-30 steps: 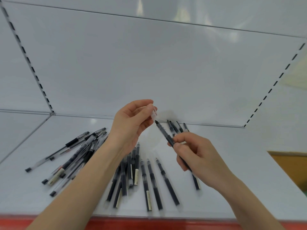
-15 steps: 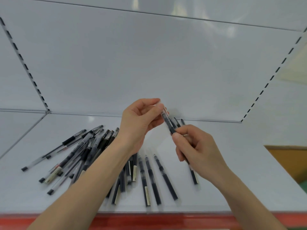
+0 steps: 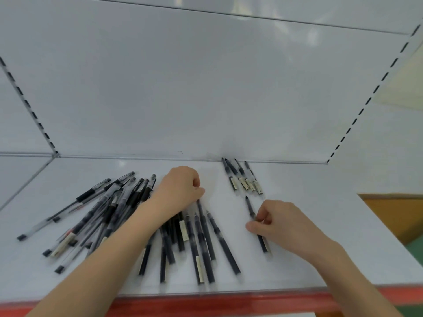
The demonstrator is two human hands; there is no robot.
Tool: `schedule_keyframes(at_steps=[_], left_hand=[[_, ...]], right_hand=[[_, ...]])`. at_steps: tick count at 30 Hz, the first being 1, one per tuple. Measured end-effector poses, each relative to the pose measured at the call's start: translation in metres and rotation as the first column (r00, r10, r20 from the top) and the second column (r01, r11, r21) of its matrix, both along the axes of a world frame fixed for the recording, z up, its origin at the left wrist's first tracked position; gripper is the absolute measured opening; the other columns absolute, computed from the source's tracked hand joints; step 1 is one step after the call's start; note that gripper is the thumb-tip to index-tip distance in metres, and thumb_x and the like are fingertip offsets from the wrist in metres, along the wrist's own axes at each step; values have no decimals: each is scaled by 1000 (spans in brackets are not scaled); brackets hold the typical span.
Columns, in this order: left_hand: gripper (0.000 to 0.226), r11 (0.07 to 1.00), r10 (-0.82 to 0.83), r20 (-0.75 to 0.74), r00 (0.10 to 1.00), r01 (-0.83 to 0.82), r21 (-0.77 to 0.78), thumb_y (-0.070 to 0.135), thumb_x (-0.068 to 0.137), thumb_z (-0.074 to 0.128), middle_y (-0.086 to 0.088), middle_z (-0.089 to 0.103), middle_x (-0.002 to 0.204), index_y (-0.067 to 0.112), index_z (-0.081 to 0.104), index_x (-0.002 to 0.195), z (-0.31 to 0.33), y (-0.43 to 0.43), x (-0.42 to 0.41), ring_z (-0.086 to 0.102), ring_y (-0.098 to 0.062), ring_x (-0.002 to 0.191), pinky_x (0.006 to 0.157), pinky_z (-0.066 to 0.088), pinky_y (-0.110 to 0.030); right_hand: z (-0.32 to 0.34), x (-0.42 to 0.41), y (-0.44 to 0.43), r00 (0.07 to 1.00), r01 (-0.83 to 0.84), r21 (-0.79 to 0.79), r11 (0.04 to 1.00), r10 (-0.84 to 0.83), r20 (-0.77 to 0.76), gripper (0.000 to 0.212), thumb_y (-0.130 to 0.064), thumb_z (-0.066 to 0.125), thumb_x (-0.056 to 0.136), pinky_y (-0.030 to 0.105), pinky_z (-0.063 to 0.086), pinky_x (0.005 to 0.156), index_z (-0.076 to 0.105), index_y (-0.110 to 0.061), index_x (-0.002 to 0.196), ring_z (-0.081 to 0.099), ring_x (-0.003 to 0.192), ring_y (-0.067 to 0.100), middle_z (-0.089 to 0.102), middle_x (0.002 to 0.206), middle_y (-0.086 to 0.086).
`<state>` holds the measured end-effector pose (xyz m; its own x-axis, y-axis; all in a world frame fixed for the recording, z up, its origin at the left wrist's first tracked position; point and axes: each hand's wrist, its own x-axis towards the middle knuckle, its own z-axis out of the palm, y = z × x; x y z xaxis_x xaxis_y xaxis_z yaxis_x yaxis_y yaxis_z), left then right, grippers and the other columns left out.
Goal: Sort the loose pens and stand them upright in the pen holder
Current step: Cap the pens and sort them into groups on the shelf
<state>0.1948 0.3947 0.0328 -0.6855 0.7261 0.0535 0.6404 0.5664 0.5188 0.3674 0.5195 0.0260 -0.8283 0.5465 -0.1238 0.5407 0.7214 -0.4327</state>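
My right hand (image 3: 281,223) pinches a black pen (image 3: 250,209) that lies flat on the white shelf (image 3: 320,225), just in front of a short row of several pens (image 3: 242,179) set against the back wall. My left hand (image 3: 178,188) is down on the middle group of black pens (image 3: 206,245), its fingers curled round the far end of one of them (image 3: 199,205). A loose pile of clear capped pens (image 3: 103,209) lies to the left. No pen holder is in view.
The shelf has a red front edge (image 3: 229,300), a white back panel (image 3: 206,99) and slotted uprights at the left (image 3: 29,108) and right (image 3: 366,101). Beyond the shelf's right end a yellow-brown surface (image 3: 398,213) shows.
Both hands came down from mid-air to the shelf. The right hand carried its pen down and laid it in front of the back row. The left hand moved onto the middle group.
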Motion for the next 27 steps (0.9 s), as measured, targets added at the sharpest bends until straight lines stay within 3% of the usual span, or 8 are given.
schedule_keyframes(at_steps=[3, 7, 10, 19, 23, 25, 27], left_hand=[[27, 998, -17, -7, 1000, 17, -55, 23, 87, 59, -6, 59, 115, 6, 63, 107, -1, -2, -5, 55, -20, 105, 84, 40, -23], [25, 999, 34, -30, 999, -34, 5, 21, 88, 58, -7, 62, 110, 4, 65, 104, 1, -3, -16, 56, -20, 101, 81, 39, -21], [21, 998, 31, -39, 999, -29, 49, 17, 88, 56, -10, 66, 101, 1, 68, 96, 5, 5, -20, 59, -23, 94, 81, 43, -26], [28, 976, -216, -92, 972, 214, -24, 30, 86, 60, -8, 60, 96, 4, 61, 97, -2, 56, 9, 57, -23, 88, 75, 44, -31], [20, 968, -227, -167, 960, 203, -148, 24, 83, 58, -4, 48, 81, 14, 45, 71, -9, 68, 14, 45, -22, 74, 60, 34, -27], [20, 963, -236, -204, 950, 201, -179, 17, 84, 52, -5, 51, 82, 15, 42, 67, -11, 69, 14, 45, -21, 75, 63, 37, -28], [8, 966, -233, -197, 952, 204, -156, 14, 85, 48, -7, 59, 90, 12, 50, 77, -11, 67, 12, 49, -21, 79, 69, 42, -30]], right_hand=[[0, -2, 1, 999, -17, -38, 999, 16, -27, 12, -31, 59, 84, 19, 41, 61, 58, -19, 80, 55, 68, 10, 56, 70, -11], [3, -4, 5, 981, 38, -128, 991, -61, -184, 12, -26, 58, 83, 15, 41, 55, 59, -21, 72, 55, 60, 8, 59, 64, -8], [5, -5, 7, 959, 53, -194, 980, -104, -263, 12, -24, 58, 83, 26, 50, 63, 60, -19, 73, 58, 60, 13, 61, 64, -5], [6, 3, 11, 948, 108, -211, 972, -164, -274, 12, -24, 57, 84, 30, 50, 64, 60, -18, 74, 58, 62, 15, 62, 66, -3], [6, 9, 14, 939, 132, -218, 967, -193, -285, 12, -23, 57, 84, 33, 50, 66, 60, -16, 74, 56, 60, 16, 60, 64, -3], [6, 11, 15, 936, 138, -232, 963, -204, -287, 12, -22, 57, 84, 30, 47, 63, 59, -16, 74, 55, 59, 16, 58, 62, -3], [5, 12, 14, 934, 135, -246, 960, -206, -292, 13, -22, 57, 85, 29, 45, 62, 58, -17, 73, 55, 60, 17, 60, 63, -1]])
